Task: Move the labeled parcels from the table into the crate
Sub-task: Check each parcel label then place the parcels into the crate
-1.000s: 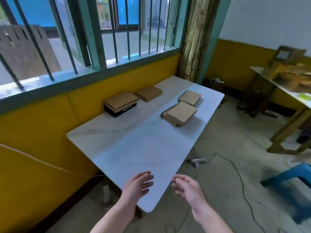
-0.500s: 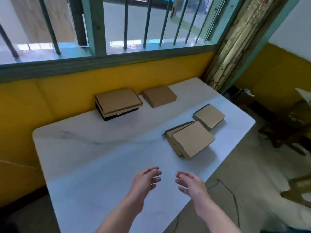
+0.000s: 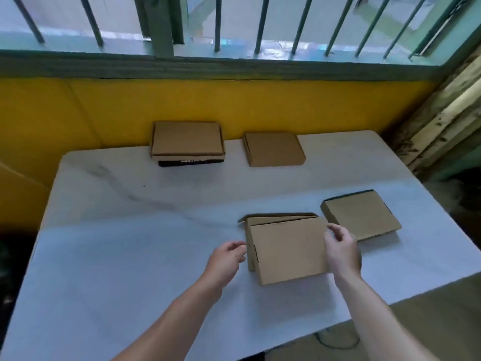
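Change: both hands, short of the parcels half a second ago, now flank the near stack.
Left hand (image 3: 229, 257): released, fingers loosely curled, just beside the stack's left edge.
Right hand (image 3: 341, 250): at the top parcel's (image 3: 289, 251) right edge; whether it grips cannot be told.
Around: white bench (image 3: 130, 243); yellow wall (image 3: 104, 108); barred window (image 3: 234, 24) across the top of the frame.
Count: five brown parcels: top parcel on lower parcel (image 3: 273, 219), right parcel (image 3: 361, 216), far-middle parcel (image 3: 273, 149), far-left parcel (image 3: 187, 139) on one black box (image 3: 191, 162).

Barred window (image 3: 161, 27), yellow wall (image 3: 104, 105), patterned curtain (image 3: 447, 118), cable on floor (image 3: 338, 346)
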A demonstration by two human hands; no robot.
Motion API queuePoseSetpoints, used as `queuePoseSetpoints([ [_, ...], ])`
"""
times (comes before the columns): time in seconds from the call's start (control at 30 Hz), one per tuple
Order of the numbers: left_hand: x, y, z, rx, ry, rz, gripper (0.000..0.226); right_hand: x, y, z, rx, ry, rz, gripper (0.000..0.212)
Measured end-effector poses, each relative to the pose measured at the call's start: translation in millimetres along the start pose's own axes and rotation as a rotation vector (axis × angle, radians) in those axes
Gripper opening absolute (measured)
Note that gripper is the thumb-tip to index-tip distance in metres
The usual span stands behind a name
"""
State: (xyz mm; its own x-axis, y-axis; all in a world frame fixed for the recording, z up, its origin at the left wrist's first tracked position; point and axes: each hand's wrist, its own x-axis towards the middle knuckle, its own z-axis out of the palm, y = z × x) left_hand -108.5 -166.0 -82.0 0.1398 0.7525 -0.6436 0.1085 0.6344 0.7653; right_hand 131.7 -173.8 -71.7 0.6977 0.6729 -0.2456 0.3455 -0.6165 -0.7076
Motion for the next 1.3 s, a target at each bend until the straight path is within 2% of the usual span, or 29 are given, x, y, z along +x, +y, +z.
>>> queuePoseSetpoints([
  [0.1, -3, -6, 31, 0.039, 0.054, -0.010, 0.024, 31, 17, -11, -0.112, -0.137, 0.035, 0.037],
  [0.27, -10, 1, 58, -0.002, 0.161, -0.002, 0.023, 42, 21, -17, -0.023, -0.295, -0.013, 0.011],
  [0.37, -22, 10, 57, -0.083, 0.252, 0.075, 0.023, 45, 9, -22, 0.149, -0.296, -0.079, 0.013],
  [0.47, -37, 16, 47, -0.177, 0.326, 0.185, 0.031, 38, -10, -25, 0.390, -0.285, -0.110, 0.025],
  [0.6, -52, 17, 30, -0.354, 0.449, 0.259, 0.030, 25, -36, -25, 0.623, -0.384, -0.033, 0.029],
  [0.73, -66, 17, 20, -0.597, 0.397, 0.314, 0.029, 6, -43, -23, 0.772, -0.563, 0.033, 0.025],
  [0.9, -81, 17, 10, -0.672, 0.442, 0.388, 0.016, -12, -41, -20, 0.863, -0.625, 0.040, 0.014],
  [1.0, -89, 19, 0, -0.698, 0.394, 0.435, 0.030, -19, -42, -23, 0.886, -0.678, 0.002, 0.001],
  [1.23, -104, 23, -8, -0.744, 0.238, 0.624, 0.049, -27, -52, -36, 1.100, -0.771, -0.122, 0.018],
  [1.3, -107, 23, -7, -0.779, 0.200, 0.660, 0.051, -27, -53, -39, 1.131, -0.794, -0.153, 0.015],
])
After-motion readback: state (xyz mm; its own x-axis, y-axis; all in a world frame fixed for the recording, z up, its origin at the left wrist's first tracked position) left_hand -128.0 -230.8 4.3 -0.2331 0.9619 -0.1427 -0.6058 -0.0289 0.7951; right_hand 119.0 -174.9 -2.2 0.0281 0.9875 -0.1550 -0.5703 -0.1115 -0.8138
